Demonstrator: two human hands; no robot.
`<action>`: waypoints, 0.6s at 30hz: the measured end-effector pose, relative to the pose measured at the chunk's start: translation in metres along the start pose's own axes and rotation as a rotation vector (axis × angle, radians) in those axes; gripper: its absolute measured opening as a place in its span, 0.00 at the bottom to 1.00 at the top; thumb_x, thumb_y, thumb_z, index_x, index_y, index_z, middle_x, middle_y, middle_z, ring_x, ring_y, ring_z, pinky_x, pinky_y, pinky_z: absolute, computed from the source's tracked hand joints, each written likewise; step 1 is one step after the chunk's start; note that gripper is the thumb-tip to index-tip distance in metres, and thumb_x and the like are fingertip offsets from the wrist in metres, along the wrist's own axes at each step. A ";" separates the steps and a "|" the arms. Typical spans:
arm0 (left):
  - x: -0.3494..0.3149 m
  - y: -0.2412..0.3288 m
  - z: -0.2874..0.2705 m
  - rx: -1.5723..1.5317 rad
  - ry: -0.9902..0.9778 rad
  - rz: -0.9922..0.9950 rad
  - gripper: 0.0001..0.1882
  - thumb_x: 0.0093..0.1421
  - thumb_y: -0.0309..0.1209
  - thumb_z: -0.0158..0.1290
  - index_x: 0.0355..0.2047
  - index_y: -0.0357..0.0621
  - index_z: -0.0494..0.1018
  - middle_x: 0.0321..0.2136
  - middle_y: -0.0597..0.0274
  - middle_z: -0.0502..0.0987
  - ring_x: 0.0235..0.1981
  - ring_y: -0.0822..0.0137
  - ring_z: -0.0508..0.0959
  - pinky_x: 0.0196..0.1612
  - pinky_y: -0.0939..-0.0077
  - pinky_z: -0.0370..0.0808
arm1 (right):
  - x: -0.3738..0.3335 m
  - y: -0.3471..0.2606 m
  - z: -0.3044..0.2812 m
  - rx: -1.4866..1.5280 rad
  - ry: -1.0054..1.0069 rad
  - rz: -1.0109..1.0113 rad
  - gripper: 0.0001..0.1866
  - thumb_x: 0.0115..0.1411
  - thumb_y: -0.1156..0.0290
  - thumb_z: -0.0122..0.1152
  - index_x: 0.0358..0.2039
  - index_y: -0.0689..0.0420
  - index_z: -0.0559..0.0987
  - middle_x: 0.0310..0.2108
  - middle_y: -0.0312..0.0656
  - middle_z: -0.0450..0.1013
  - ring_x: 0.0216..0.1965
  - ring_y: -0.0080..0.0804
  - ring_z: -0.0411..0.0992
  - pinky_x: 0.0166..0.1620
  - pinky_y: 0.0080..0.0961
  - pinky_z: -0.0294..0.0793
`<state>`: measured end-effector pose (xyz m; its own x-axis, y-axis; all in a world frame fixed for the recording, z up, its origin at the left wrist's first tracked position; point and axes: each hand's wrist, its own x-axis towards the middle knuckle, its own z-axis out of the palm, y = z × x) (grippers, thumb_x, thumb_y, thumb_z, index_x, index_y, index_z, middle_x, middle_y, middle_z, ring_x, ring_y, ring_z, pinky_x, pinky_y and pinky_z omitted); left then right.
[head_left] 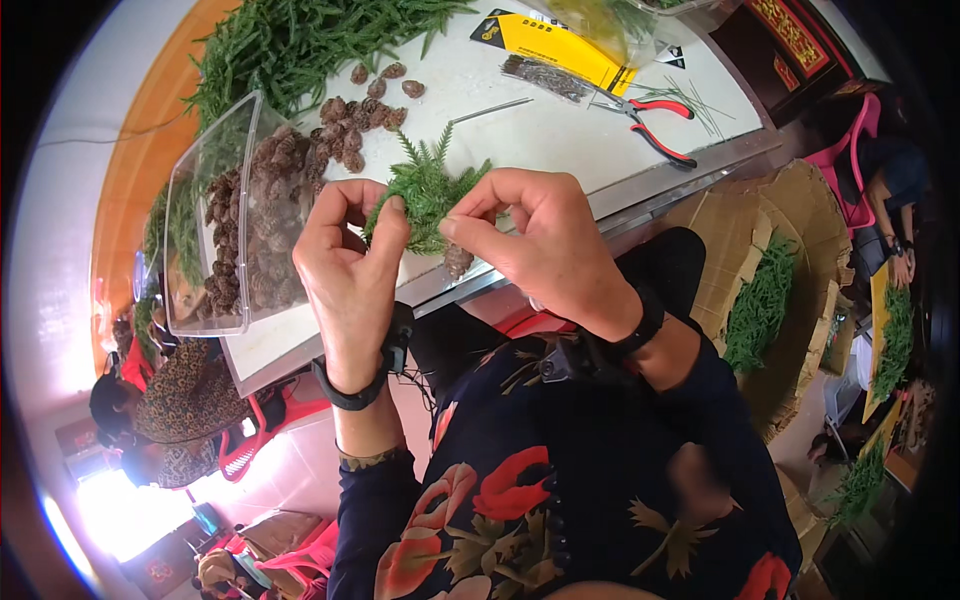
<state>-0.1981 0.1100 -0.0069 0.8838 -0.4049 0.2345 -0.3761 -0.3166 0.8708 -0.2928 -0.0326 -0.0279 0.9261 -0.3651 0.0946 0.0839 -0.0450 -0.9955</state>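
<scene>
Between my two hands, above the front edge of the white table (pixel 590 150), is a green artificial pine sprig (pixel 428 185). My left hand (pixel 350 240) pinches its left side between thumb and fingers. At its lower right, the thumb and fingers of my right hand (pixel 545 235) are pressed together. Just below those fingertips hangs a small brown pine cone (pixel 458 262). Whether my right fingers grip the cone, the sprig or a thin wire there I cannot make out.
Loose pine cones (pixel 350 125) lie beside a clear plastic box (pixel 250 215) of cones. Green sprigs (pixel 310 45) are heaped behind. Red-handled pliers (pixel 645 125), thin wires (pixel 700 105) and a yellow package (pixel 560 50) lie far right. A cardboard box (pixel 725 220) with greenery stands right.
</scene>
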 end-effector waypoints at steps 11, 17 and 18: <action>-0.016 0.007 0.019 -0.111 0.006 -0.090 0.05 0.58 0.25 0.55 0.33 0.35 0.73 0.24 0.74 0.71 0.24 0.84 0.64 0.25 0.89 0.61 | -0.007 -0.004 -0.008 -0.091 0.023 0.009 0.06 0.53 0.76 0.63 0.27 0.67 0.79 0.19 0.36 0.74 0.23 0.16 0.69 0.26 0.17 0.67; -0.021 -0.001 0.023 -0.158 -0.063 -0.111 0.07 0.63 0.27 0.53 0.38 0.36 0.75 0.30 0.72 0.74 0.28 0.84 0.67 0.30 0.90 0.63 | -0.008 -0.004 -0.016 -0.106 -0.001 0.012 0.06 0.53 0.77 0.62 0.25 0.68 0.78 0.19 0.39 0.75 0.22 0.17 0.70 0.27 0.18 0.68; -0.021 -0.001 0.024 -0.156 -0.069 -0.111 0.07 0.63 0.27 0.53 0.38 0.36 0.75 0.30 0.72 0.74 0.28 0.84 0.67 0.30 0.90 0.63 | -0.008 -0.004 -0.018 -0.092 -0.010 0.020 0.06 0.52 0.77 0.62 0.24 0.68 0.78 0.18 0.39 0.75 0.22 0.17 0.70 0.27 0.18 0.68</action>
<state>-0.2232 0.0981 -0.0231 0.8942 -0.4344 0.1081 -0.2251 -0.2277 0.9474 -0.3071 -0.0459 -0.0250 0.9309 -0.3576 0.0742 0.0318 -0.1231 -0.9919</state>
